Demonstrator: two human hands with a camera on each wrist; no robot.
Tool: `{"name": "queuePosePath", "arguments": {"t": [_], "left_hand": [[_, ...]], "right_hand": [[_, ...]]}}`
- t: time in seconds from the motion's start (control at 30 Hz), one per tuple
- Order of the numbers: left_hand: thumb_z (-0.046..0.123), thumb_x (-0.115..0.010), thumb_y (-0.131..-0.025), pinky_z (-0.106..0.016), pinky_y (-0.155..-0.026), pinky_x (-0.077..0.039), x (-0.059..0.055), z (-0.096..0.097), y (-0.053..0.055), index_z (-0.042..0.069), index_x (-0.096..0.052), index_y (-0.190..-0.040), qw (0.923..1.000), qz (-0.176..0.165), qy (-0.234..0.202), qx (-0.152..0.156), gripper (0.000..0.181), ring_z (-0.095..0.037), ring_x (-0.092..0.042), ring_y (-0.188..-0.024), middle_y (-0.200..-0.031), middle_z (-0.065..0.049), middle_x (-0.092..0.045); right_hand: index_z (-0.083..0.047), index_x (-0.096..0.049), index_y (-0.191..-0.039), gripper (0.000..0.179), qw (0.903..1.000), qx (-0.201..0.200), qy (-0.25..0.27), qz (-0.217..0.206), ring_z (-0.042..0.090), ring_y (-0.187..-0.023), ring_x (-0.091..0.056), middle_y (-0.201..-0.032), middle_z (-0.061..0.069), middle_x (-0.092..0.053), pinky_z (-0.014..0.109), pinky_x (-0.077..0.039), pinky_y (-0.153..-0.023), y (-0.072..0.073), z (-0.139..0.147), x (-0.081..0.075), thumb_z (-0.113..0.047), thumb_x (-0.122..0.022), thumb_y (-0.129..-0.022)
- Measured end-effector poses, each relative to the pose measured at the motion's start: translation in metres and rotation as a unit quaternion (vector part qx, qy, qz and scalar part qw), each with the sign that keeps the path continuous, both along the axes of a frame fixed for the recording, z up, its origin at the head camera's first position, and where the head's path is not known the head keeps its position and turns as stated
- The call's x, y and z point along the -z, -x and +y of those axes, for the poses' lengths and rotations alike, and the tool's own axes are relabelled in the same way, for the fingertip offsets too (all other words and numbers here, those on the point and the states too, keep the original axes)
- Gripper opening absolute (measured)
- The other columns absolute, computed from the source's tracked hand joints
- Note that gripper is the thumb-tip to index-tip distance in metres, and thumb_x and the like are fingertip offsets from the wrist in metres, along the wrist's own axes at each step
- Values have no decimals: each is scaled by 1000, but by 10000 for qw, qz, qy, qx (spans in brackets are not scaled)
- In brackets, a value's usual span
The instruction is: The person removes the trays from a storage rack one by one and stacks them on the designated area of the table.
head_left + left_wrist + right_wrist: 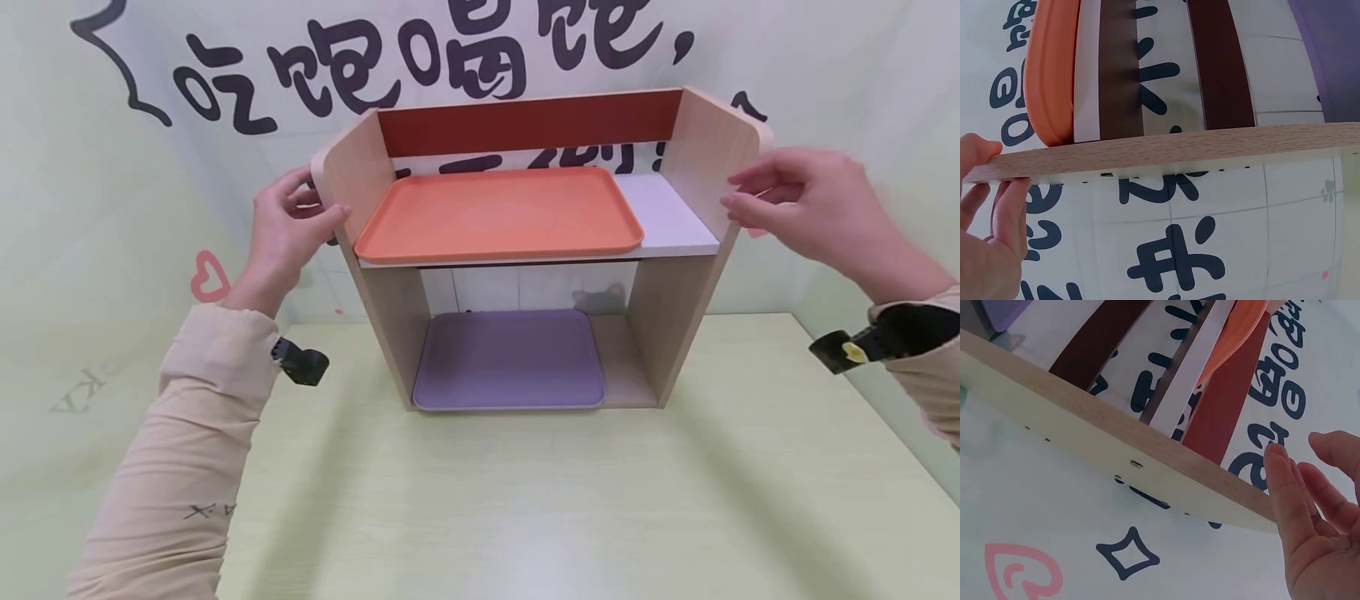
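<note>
A two-tier wooden shelf stands upright on the table. My left hand pinches the upper front edge of its left side panel, thumb on the inner face and fingers on the outer. At the right side panel, my right hand hovers by the upper front edge. Its thumb and fingers are loosely bent and parted, with nothing between them. An orange tray lies on the white upper board, toward the left. Below it a purple tray rests on the bottom board.
The pale table extends in front of the shelf and to both sides. Behind hangs a white backdrop with dark lettering. A red back strip joins the side panels at the top. Each sleeve end carries a black wrist device.
</note>
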State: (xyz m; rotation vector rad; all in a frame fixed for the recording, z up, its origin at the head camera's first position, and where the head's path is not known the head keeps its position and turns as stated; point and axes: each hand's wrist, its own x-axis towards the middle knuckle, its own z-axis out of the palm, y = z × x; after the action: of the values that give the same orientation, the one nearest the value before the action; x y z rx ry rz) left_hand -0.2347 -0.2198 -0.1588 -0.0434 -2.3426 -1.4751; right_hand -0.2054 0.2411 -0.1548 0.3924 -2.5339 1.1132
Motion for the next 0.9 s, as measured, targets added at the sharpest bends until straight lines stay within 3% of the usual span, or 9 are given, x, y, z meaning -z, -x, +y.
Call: {"name": "queuePosePath", "arguments": {"t": [0.13, 0.27, 0.4, 0.67, 0.9], "left_hand": [[26, -66, -78, -29, -80, -48, 0, 0, 0, 27, -45, -130, 10000, -15, 23, -22, 56, -20, -53, -101, -118, -9, -50], [26, -66, -78, -30, -81, -48, 0, 0, 0, 27, -45, -130, 10000, -33, 16, -38, 56, -20, -52, -102, -118, -9, -50], [27, -66, -78, -30, -81, -48, 0, -1, 0, 28, -45, -130, 10000, -50, -4, -39, 56, -20, -52, -102, -119, -9, -49], [27, -67, -78, -30, -79, -49, 0, -2, 0, 28, -46, -129, 10000, -55, -36, 7, 56, -21, -53, -102, -119, -9, -49], [26, -67, -78, -28, -79, -49, 1, -3, 1, 28, -46, -129, 10000, -28, -74, 51, 55, -21, -53, -101, -118, -9, -49]], "right_hand": [[5, -57, -107, 37, 9993, -20, -363, 15, -9, -61, -55, -72, -21, -56, 7, -44, -53, 5, -13, 0, -19, -65, -80], [4, -58, -106, 36, 9981, -132, -600, 46, -11, -62, -54, -80, -1, -64, 5, -43, -55, 9, -27, 1, -20, -66, -80], [4, -58, -105, 34, 9975, -277, -643, 6, -9, -61, -54, -89, 19, -62, 5, -43, -57, 14, -41, 4, -17, -66, -79], [1, -56, -108, 36, 9966, -357, -692, -272, 15, -77, -60, -98, 22, -59, 5, -42, -60, 28, -55, 13, -19, -65, -80], [2, -55, -111, 39, 9949, -500, -579, -661, 6, -71, -59, -97, 20, -60, 9, -45, -63, 35, -57, 15, -22, -64, -81]]}}
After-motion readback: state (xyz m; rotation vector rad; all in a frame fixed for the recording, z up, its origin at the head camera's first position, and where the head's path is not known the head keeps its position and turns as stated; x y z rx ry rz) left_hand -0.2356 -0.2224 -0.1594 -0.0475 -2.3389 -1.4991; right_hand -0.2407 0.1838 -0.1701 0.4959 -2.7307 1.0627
